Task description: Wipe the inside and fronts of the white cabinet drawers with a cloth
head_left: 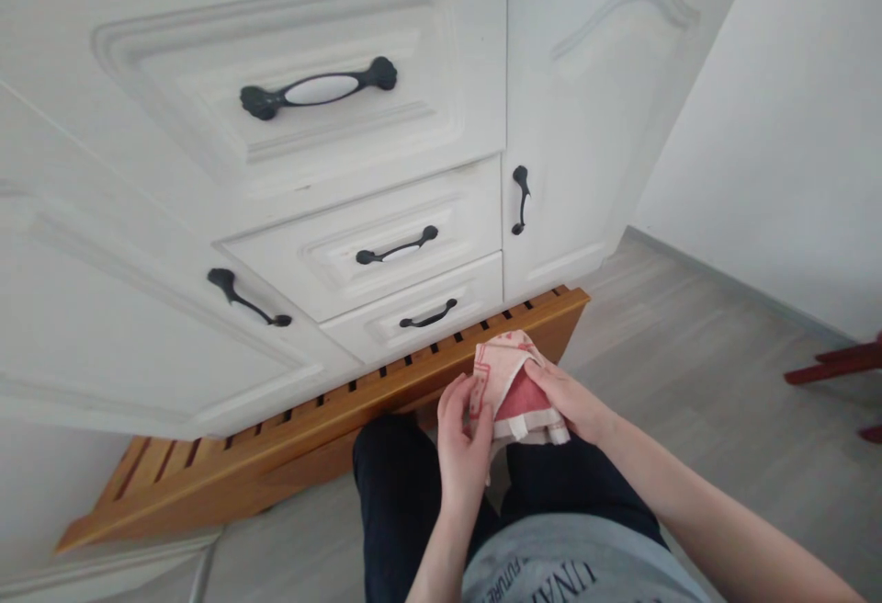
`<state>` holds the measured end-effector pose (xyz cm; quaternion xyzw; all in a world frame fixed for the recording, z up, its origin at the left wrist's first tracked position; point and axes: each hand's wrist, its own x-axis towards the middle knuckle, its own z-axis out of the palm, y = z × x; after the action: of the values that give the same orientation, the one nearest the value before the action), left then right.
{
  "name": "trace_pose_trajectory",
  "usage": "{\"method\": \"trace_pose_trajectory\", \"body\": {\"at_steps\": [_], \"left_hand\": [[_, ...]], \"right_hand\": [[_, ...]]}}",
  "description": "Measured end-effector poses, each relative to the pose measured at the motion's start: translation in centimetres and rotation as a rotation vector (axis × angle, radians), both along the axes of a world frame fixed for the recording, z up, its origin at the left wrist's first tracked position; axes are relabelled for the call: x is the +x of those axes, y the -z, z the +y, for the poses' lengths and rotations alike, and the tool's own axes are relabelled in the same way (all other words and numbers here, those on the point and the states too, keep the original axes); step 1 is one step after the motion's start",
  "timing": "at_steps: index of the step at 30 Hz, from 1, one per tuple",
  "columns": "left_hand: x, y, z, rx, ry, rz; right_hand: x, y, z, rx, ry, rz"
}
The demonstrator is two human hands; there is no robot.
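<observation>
A folded cloth point(506, 387), cream with red print and a deep pink patch, is held in front of my lap. Along its lower edge runs a pale hem with what looks like a small white tag. My left hand point(465, 424) pinches the cloth's left side between thumb and fingers. On the opposite side, my right hand point(569, 396) grips it, the thumb lying on the pink part and the other fingers hidden behind. Whether anything is wrapped inside the cloth cannot be seen.
White drawers point(413, 258) and cabinet doors point(579, 125) with dark handles stand ahead, all closed. At their base is a slatted wooden bench point(310, 438). Dark red furniture legs point(831, 366) show at the right, on the grey wood-look floor point(689, 373).
</observation>
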<state>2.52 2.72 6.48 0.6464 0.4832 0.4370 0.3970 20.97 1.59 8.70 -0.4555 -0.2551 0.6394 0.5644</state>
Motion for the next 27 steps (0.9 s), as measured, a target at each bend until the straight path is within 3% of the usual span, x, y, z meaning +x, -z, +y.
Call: {"method": "trace_pose_trajectory", "body": {"at_steps": [4,8,13,16,20,23,27], "left_hand": [[-0.3,-1.3,-0.5,0.147,0.018,0.244],[-0.5,-1.9,-0.7,0.177,-0.11,0.275],[-1.5,-2.5,-0.2,0.11,-0.024,0.135],[-2.1,-3.4,0.0,-0.048,-0.129,-0.034],[-2.6,-4.4,0.3,-0.318,-0.195,-0.413],[-2.6,-4.9,0.7,-0.413,-0.193,-0.593],[-2.2,-6.0,1.4,-0.41,-0.115,-0.629]], "right_hand": [[-1.7,-0.7,-0.7,0.064,-0.018,-0.052],[-3.4,-2.0,-1.7,0.122,-0.056,-0.156],[-3.9,-2.2,-3.0,0.181,-0.128,-0.013],[-3.5,-1.6,-3.6,0.133,-0.216,0.217],[-2.3,-0.7,-4.1,-0.031,-0.208,0.359],[-1.1,-0.7,-4.2,-0.06,-0.145,0.284],[0.7,-0.8,-3.8,0.003,-0.013,-0.04]]}}
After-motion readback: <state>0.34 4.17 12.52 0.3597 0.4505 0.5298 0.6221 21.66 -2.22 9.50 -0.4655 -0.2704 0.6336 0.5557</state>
